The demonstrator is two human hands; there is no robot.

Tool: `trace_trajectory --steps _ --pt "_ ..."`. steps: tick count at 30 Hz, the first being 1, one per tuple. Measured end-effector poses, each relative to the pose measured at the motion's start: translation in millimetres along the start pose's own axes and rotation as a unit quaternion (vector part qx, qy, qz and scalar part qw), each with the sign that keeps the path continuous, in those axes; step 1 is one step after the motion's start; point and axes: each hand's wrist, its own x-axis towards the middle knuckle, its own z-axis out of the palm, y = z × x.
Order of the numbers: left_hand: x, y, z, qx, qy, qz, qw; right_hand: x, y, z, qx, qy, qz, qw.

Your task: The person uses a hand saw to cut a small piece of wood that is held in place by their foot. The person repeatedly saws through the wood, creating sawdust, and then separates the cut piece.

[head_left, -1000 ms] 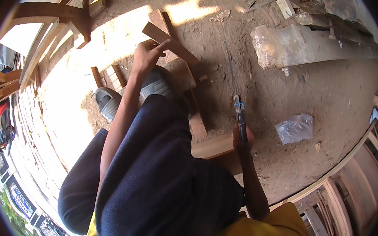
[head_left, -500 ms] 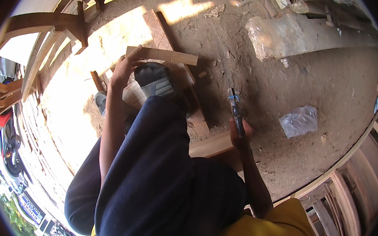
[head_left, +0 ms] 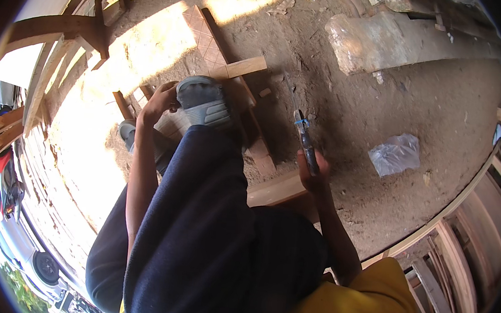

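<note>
Nearest the camera are the dark trousers (head_left: 192, 228) and, at the lower right, a yellow sleeve (head_left: 362, 301). Just beyond the knees, a pale plank (head_left: 277, 191) runs partly under the trousers. To its right, the right hand (head_left: 313, 168) is wrapped around the dark handle of a saw (head_left: 303, 138), which has a blue tie near the top of the grip. The thin blade points away across the ground (head_left: 347, 120) and grows hard to make out toward its tip.

The left hand (head_left: 159, 101) has its fingers bent at the edge of the right shoe (head_left: 207, 107), a grey one; whether they pinch anything, I cannot tell. The left shoe (head_left: 127, 134) shows beyond the left forearm.

Past the right shoe's toe, a wood strip (head_left: 247, 67) lies across a board (head_left: 204, 35) scored with crossing lines; its left part is hidden by the shoe. A small offcut (head_left: 265, 92) sits just beside them. A clear plastic bag (head_left: 395, 155) lies well to the saw's right.

Farther off are a thick timber (head_left: 389, 44) at the upper right, curved wooden frames (head_left: 54, 28) at the upper left, and a pale car (head_left: 20, 235) at the lower left.
</note>
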Motion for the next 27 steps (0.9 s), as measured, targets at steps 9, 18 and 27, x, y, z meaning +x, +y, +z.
trace_trajectory --steps 9,18,27 --pt "2 -9 -20 0.366 -0.042 -0.086 0.926 -2 -2 3 -0.001 -0.042 -0.012 0.999" --pt "-15 6 -16 0.465 0.009 0.071 0.882 4 -2 13 0.006 -0.020 -0.075 0.997" --pt "-27 92 60 0.401 0.123 0.220 0.881 3 -18 21 0.051 -0.007 -0.089 0.995"
